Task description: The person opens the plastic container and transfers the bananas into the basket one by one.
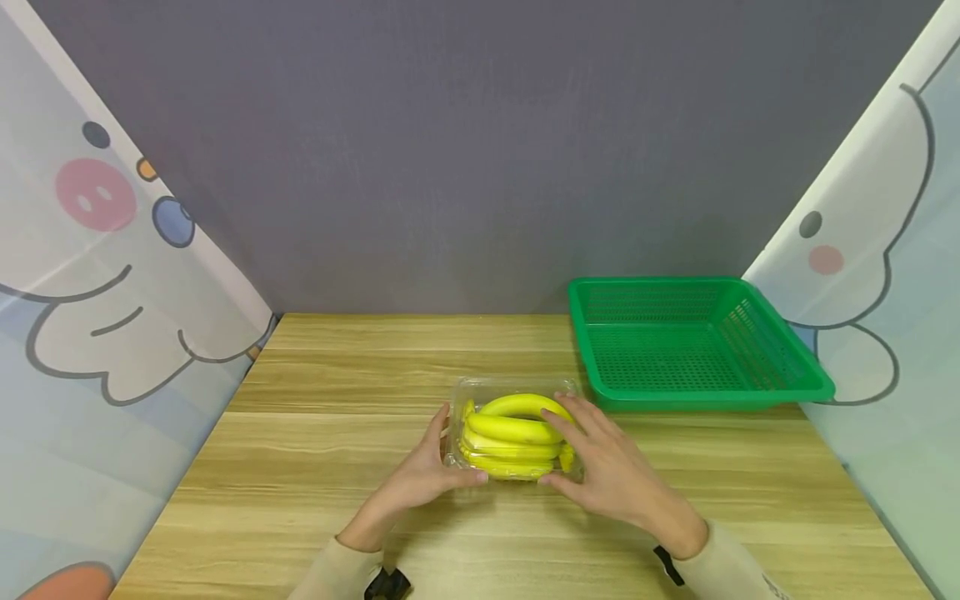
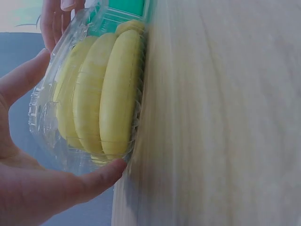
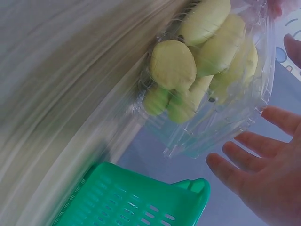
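A clear plastic clamshell box [image 1: 480,386] lies on the wooden tabletop, with several yellow bananas [image 1: 513,429] inside. At its left end is my left hand [image 1: 420,479], thumb against the front corner and fingers extended along the side. My right hand [image 1: 611,467] is at the box's right end, its thumb near the front corner and its fingers reaching over the top. In the right wrist view, those fingers [image 3: 251,141] are spread and fairly straight beside the edge of the lid. The left wrist view shows the left thumb [image 2: 101,181] at the box's lower corner.
A green perforated plastic basket [image 1: 675,396] stands at the back right of the table [image 1: 360,367], just beyond the right hand. A dark grey panel [image 1: 450,167] rises behind the table. Cartoon-printed sheets [image 1: 97,292] flank both sides.
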A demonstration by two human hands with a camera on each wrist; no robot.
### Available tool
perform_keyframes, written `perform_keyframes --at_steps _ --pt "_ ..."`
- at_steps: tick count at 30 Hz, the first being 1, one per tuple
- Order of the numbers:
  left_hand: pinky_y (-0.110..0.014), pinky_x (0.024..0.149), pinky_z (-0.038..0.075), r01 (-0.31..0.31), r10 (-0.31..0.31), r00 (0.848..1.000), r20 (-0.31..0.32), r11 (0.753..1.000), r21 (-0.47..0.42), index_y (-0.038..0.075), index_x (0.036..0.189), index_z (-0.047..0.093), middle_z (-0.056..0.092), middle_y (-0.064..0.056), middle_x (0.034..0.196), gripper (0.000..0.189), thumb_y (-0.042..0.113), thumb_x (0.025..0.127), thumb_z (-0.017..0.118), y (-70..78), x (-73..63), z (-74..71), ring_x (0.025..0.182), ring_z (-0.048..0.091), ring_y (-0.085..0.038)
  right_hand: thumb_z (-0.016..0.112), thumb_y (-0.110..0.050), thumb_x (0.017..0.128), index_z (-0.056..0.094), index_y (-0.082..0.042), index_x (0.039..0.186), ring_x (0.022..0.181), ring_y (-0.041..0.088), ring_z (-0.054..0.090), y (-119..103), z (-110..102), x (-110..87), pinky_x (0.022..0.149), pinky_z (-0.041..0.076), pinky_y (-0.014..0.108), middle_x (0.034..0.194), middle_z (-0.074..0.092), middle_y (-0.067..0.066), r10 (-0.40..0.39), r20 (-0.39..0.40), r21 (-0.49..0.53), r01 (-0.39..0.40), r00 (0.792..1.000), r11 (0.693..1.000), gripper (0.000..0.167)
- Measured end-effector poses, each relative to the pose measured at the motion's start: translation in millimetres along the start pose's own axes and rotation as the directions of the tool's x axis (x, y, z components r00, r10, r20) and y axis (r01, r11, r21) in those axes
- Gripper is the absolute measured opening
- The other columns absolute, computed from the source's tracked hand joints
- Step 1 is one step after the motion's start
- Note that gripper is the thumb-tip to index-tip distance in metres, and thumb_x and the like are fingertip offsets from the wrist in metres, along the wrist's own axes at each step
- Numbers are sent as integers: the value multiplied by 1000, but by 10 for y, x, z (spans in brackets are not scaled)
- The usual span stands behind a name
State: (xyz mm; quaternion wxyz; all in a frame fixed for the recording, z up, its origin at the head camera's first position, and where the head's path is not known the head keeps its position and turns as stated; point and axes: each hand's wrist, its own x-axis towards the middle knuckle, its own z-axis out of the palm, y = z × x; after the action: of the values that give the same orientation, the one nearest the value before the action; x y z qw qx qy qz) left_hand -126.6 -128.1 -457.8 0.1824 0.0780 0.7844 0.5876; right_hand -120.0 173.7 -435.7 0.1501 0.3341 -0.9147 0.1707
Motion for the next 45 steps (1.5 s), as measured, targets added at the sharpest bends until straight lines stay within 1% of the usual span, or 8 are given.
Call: perform_keyframes --at_steps 5,10,15,18,26,35,41,45 --pt "-71 110 29 -15 15 1000 7 1000 5 6 162 -8 4 -29 166 129 24 79 89 -31 24 23 146 23 -54 82 -53 80 53 -11 146 140 44 41 -5 15 9 107 43 60 156 42 19 -4 17 -11 4 1000 1000 84" --pt "-73 110 26 -27 27 1000 7 1000 15 5 161 -11 6 -34 163 132 21 77 90 -36 45 57 145 22 -56 83 -50 80 56 -12 143 138 44 43 -3 26 14 105 45 61 154 44 19 -14 25 -42 15 1000 999 78" --pt "-72 112 23 -53 53 999 13 999 -1 1 159 -15 11 -36 162 134 19 77 90 -34 59 82 144 26 -55 83 -47 80 62 -12 136 136 42 47 5 37 22 104 45 61 148 51 17 -42 19 -90 44 999 995 70" --pt "-74 112 21 -64 64 998 11 998 -4 1 159 -15 10 -37 161 134 18 77 90 -31 56 92 143 26 -56 84 -47 79 64 -12 132 134 41 49 10 39 34 102 47 61 144 55 16 -66 15 -118 68 998 991 67" --pt "-72 115 8 -91 91 996 -24 995 30 0 159 -13 7 -34 163 136 18 75 91 -46 68 129 150 9 -52 86 -44 77 66 -12 130 131 41 52 33 37 44 98 51 60 141 58 16 -124 16 -158 125 992 980 65" --pt "-75 113 13 -69 72 997 -34 995 71 1 160 -13 12 -35 162 137 22 74 92 -34 49 126 147 15 -55 85 -40 78 67 -8 129 129 43 54 57 32 37 95 52 60 139 60 18 -166 40 -177 171 985 969 63" --pt "-75 112 16 -85 86 996 -20 994 69 1 159 -13 17 -35 161 135 21 75 91 -42 52 118 146 20 -55 84 -36 79 66 -6 130 128 44 55 48 22 54 94 53 59 139 59 19 -186 66 -210 196 980 958 62" --pt "-76 112 15 -98 99 995 -13 993 69 0 159 -14 17 -35 161 135 19 75 91 -53 56 105 146 19 -55 84 -36 79 66 -5 129 125 45 57 38 26 71 92 55 58 137 60 20 -218 67 -239 228 974 944 62"
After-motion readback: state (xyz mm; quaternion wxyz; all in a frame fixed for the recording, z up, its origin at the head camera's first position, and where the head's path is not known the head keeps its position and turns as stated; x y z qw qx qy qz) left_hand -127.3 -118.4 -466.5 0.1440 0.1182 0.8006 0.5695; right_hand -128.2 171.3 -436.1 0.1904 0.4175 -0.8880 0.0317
